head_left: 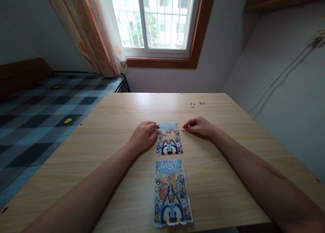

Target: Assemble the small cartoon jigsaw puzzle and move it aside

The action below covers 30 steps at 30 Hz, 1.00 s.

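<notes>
A small jigsaw puzzle (169,139) with a blue cartoon dog lies on the wooden table (122,118), with a bare gap in its upper middle. My left hand (144,134) rests curled against its left edge, fingertips touching the upper left corner. My right hand (199,126) sits just right of the puzzle, thumb and forefinger pinched on a tiny puzzle piece (183,129) at the table surface. A printed reference picture (172,191) of the same dog lies nearer to me, below the puzzle.
A few loose puzzle pieces (196,104) lie at the far right of the table. A bed with a checkered cover (38,114) stands to the left. A window (157,19) and curtain are behind the table; a wall is close on the right.
</notes>
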Motion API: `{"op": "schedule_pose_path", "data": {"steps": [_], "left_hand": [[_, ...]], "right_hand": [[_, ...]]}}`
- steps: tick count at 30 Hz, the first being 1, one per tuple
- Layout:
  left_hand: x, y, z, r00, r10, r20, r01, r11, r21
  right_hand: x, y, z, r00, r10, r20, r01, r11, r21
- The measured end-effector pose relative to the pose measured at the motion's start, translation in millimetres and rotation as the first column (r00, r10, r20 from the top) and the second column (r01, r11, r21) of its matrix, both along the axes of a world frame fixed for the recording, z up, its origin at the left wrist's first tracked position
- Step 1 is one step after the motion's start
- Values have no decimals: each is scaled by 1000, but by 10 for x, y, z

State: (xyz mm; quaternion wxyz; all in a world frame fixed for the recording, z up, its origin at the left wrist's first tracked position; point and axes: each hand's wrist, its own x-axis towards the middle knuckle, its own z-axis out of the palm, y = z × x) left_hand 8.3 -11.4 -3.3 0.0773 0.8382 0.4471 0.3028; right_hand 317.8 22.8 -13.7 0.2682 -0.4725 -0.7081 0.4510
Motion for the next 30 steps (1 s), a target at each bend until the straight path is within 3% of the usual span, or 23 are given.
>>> {"op": "schedule_pose_path", "data": {"steps": [4, 6, 11, 17, 23, 30], "left_hand": [[2, 0, -1, 1000, -15, 0, 15, 1000, 17], [10, -14, 8, 1000, -22, 11, 21, 999, 41], [87, -138, 97, 998, -46, 40, 40, 987, 157], [185, -294, 230, 988, -156, -6, 152, 947, 285], [198, -349, 291, 971, -239, -31, 235, 912, 336], [198, -348, 280, 978, -211, -3, 197, 907, 371]], "right_hand": [[6, 8, -12, 999, -1, 38, -7, 982, 189], [-23, -8, 4, 999, -1, 45, -15, 934, 358], [-255, -201, 123, 999, -20, -36, 39, 720, 692], [-538, -500, 236, 999, 31, 21, -32, 437, 899], [-581, -571, 257, 989, 136, 62, -112, 400, 910], [-588, -578, 255, 978, 179, 104, -164, 361, 918]]}}
